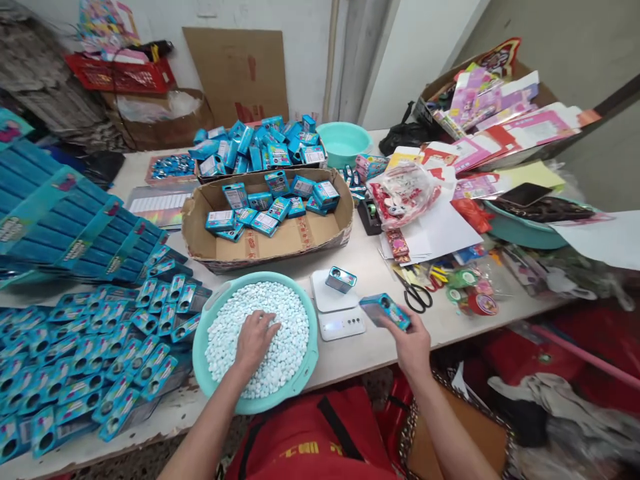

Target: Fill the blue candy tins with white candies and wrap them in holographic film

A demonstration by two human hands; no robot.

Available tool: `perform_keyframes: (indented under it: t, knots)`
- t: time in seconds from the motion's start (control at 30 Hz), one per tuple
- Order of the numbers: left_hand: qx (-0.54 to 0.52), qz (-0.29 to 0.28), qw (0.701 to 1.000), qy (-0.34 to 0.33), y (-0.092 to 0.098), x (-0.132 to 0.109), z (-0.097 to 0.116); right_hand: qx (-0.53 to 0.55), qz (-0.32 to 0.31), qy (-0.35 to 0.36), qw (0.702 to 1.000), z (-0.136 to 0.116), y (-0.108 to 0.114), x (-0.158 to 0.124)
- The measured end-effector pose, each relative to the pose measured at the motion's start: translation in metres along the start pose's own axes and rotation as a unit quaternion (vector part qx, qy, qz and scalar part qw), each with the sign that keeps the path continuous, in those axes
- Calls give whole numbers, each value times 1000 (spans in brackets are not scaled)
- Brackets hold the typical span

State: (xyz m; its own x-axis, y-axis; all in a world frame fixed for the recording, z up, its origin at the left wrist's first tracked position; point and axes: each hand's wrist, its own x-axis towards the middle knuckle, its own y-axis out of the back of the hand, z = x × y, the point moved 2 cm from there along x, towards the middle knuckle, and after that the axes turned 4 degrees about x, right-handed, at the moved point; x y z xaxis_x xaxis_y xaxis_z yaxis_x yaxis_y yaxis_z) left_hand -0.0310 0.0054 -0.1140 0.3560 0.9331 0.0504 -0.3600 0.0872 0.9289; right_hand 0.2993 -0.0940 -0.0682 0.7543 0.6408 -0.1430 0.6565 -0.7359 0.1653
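Observation:
My left hand (255,337) rests in a teal basin (210,313) full of small white candies (290,320), fingers curled down into the pile. My right hand (411,337) grips a small blue box (385,310) just right of a white scale (340,320). A second small blue box (341,279) stands on the scale's platform.
A cardboard tray (320,233) with several blue boxes lies behind the scale, more boxes heaped beyond it. Rows of blue boxes (100,347) and flat blue cartons (65,220) cover the left. Scissors (415,293), tape rolls, papers and a bag of candy crowd the right.

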Motion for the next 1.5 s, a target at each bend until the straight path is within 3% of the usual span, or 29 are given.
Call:
perform_keyframes:
  t: [0.1,0.23,0.33,0.4,0.47,0.53,0.6,0.7,0.8,0.87,0.9,0.97,1.0,1.07,1.17,1.23,1.3,1.5]
  knots:
    - [-18,-36,999,5,4,7,0,-45,83,-8,995,32,26,37]
    - [-18,-63,998,19,12,12,4,-73,116,-12,991,61,32,61]
    - [-14,-54,998,7,14,10,5,-87,114,13,990,60,30,57]
    - [-10,-32,999,2,15,7,5,-140,130,96,977,48,24,46]
    - [-14,12,1000,8,16,5,4,-185,126,201,954,35,8,33]
    - [-35,62,997,22,18,5,5,-172,64,249,951,29,-19,26]
    - [-71,92,993,36,21,6,7,-135,-11,224,965,30,-51,29]
    - [-133,101,984,64,25,9,11,-100,-92,133,982,36,-92,47]
    - [-231,105,959,130,30,10,16,-88,-147,99,980,23,-110,57]
    - [-353,98,902,227,32,9,21,-92,-174,134,971,-2,-112,51]
    - [-431,96,852,281,33,10,24,-94,-197,164,962,-17,-114,43]
    - [-589,97,718,358,35,13,33,-92,-266,229,932,-47,-119,22]
    - [-654,99,651,373,37,16,39,-92,-299,255,915,-59,-124,10]
    - [-741,95,545,381,41,25,47,-108,-354,292,882,-75,-135,-12]
    - [-799,89,439,401,44,34,51,-144,-396,327,846,-78,-151,-35]
    - [-812,109,399,413,43,34,49,-153,-399,339,838,-73,-156,-42]
    - [-811,132,381,424,39,30,46,-157,-387,335,845,-66,-157,-44]
    - [-793,144,374,459,28,22,45,-139,-367,243,887,-47,-154,-44]
